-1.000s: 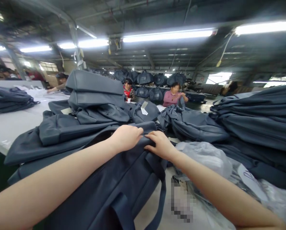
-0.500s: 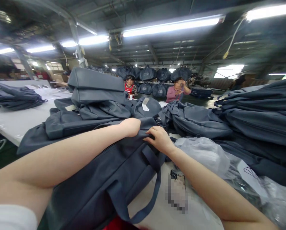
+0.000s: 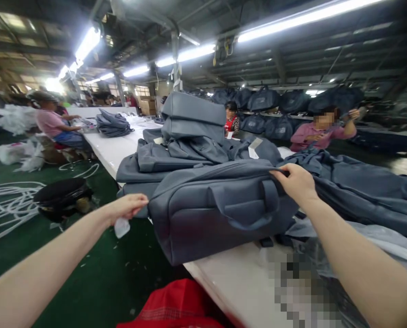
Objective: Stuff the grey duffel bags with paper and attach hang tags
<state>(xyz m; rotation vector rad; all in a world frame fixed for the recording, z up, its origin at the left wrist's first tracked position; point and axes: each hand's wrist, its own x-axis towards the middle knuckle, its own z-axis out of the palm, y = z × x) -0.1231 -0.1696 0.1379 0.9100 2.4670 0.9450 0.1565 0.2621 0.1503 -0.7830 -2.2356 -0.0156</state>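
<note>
A dark blue-grey duffel bag [image 3: 196, 223] lies across the table edge in front of me, its two strap handles facing me. My left hand [image 3: 130, 207] is closed in a pinch at the left end of the bag's zipper line; the pull itself is hidden by the fingers. Below that hand hangs a small clear-white plastic piece [image 3: 122, 227]. At the right end, my right hand [image 3: 297, 182] pinches the bag's top edge between thumb and fingers. The zipper line [image 3: 203, 174] runs along the top between both hands.
More blue-grey bags [image 3: 193, 109] are piled behind, with others [image 3: 370, 177] at right. Clear plastic wrapping [image 3: 377, 237] lies by my right forearm. A black stool [image 3: 62, 193] and white hose [image 3: 8, 205] are on the floor at left. Several people work around the tables.
My left hand has gone from beside the right hand to the bag's left end. The bag now sits more level, and the view has turned left. My right hand remains at the bag's right end.
</note>
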